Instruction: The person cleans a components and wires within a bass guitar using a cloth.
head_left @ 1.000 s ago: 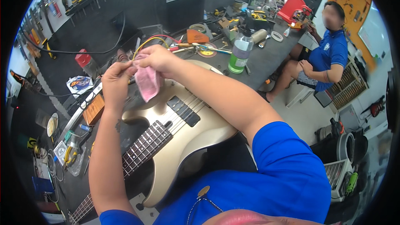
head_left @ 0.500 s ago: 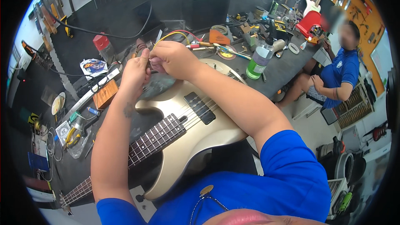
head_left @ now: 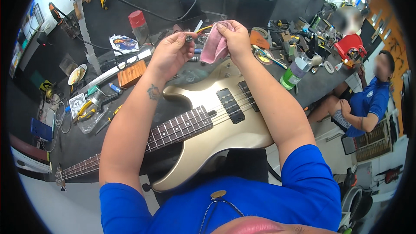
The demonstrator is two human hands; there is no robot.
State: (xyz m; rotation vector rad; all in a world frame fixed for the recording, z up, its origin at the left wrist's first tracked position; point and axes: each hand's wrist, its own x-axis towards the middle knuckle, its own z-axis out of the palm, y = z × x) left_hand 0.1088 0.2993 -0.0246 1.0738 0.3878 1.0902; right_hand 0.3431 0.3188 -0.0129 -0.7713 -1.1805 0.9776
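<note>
My left hand (head_left: 171, 54) pinches a small, dark, round metal part (head_left: 189, 38), perhaps a knob; its exact kind is too small to tell. Beside it, my right hand (head_left: 236, 39) grips a folded pink cloth (head_left: 214, 47) that hangs down from the fingers. Both hands are raised over the bench, beyond a gold electric bass (head_left: 195, 147). The bass lies face up in front of me, its fretted neck (head_left: 177, 131) running to the lower left beneath my left forearm. Its dark pickup (head_left: 231, 106) and strings show between my arms.
A wooden block (head_left: 132, 73), yellow-handled pliers (head_left: 89, 108) and a red-capped bottle (head_left: 138, 24) lie or stand to the left. On the right are a green-and-clear bottle (head_left: 294, 74) and scattered tools. A seated person in blue (head_left: 370, 102) is beyond. An amplifier (head_left: 251, 4) stands behind.
My hands have moved apart from where they met, and the pink cloth now shows in my right hand. The small round part has come into sight in my left. The whole view has shifted.
</note>
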